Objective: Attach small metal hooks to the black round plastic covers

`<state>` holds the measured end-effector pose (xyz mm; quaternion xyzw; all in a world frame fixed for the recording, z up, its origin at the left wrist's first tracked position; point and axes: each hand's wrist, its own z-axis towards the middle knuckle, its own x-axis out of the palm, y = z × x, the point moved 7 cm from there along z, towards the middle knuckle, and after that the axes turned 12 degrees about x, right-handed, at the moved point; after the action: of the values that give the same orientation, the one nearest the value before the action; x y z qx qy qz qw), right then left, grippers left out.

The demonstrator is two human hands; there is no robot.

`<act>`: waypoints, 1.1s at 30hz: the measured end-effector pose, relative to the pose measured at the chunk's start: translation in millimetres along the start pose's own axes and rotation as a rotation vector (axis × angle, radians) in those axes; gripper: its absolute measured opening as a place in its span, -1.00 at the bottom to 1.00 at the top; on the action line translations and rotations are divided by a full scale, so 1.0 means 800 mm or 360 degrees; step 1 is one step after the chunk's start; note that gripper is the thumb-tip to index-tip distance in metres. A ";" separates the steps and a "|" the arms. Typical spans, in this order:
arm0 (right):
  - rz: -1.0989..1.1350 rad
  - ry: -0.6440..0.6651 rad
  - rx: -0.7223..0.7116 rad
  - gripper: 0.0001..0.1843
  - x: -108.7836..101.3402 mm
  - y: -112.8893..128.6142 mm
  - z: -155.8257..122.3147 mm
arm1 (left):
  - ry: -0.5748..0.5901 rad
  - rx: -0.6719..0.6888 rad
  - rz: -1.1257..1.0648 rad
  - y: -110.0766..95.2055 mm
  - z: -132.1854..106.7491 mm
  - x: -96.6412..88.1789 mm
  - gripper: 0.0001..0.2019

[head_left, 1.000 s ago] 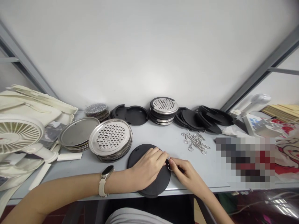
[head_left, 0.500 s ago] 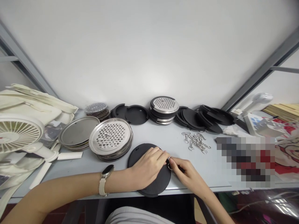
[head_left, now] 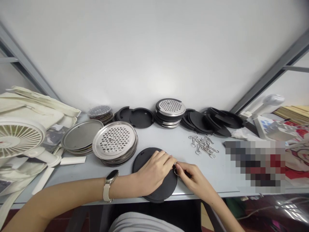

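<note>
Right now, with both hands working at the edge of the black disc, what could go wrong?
The black disc sticks out past the front edge of the table; if the left hand lifts, it may tip and fall. The small metal ring sits only between the fingertips of the right hand, so it might slip from that grip and roll off. A wide move of the left arm could push the stack of perforated metal plates.

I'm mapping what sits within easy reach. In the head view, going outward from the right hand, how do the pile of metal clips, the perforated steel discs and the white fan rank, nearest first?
From the right hand:
1. Pile of metal clips, just beyond it, slightly to the right.
2. Perforated steel discs, across to the left, past the left hand.
3. White fan, at the far left edge.
</note>
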<state>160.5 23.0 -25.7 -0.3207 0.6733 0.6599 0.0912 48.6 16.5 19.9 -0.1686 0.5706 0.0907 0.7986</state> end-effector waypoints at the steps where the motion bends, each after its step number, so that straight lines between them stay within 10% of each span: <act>1: -0.0002 -0.0001 0.0000 -0.60 0.000 0.000 0.000 | 0.0007 0.0005 0.0006 0.000 0.000 0.000 -0.73; 33: 0.0036 -0.0087 0.0043 -0.58 -0.005 0.001 -0.001 | -0.0124 -0.0195 -0.0223 0.013 0.001 -0.002 -0.82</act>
<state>163.8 23.3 -22.9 -0.2938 0.6829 0.6603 0.1064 45.6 26.4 20.3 -0.2531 0.5193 0.0759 0.8127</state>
